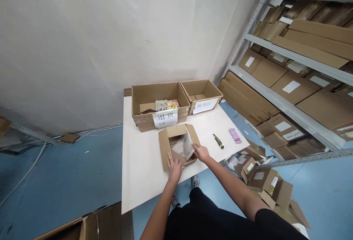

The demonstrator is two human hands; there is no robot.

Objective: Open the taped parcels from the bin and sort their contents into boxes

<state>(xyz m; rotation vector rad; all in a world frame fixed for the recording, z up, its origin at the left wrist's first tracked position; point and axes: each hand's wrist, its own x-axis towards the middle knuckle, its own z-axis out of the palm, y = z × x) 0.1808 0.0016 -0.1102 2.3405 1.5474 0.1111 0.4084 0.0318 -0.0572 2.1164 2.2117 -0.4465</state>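
An opened cardboard box (pixel 163 148) stands on the white table in front of me, its flaps spread outward. My left hand (pixel 174 169) rests on its near left edge with the fingers spread. Inside the box, a pale, flat, book-like item (pixel 188 145) is tilted up along the right side. My right hand (pixel 201 152) grips that item by its right edge. A sheet of paper (pixel 179 148) with faint print lies on the box floor. To the right on the table is a yellow and black utility knife (pixel 218 141).
Two larger labelled cartons stand at the table's back: the left carton (pixel 143 124) contains printed packages, beside the right carton (pixel 205 106). A blurred pink-purple item (pixel 235 136) lies near the table's right edge. Loaded shelves (pixel 292 57) and discarded boxes (pixel 264 179) occupy the right.
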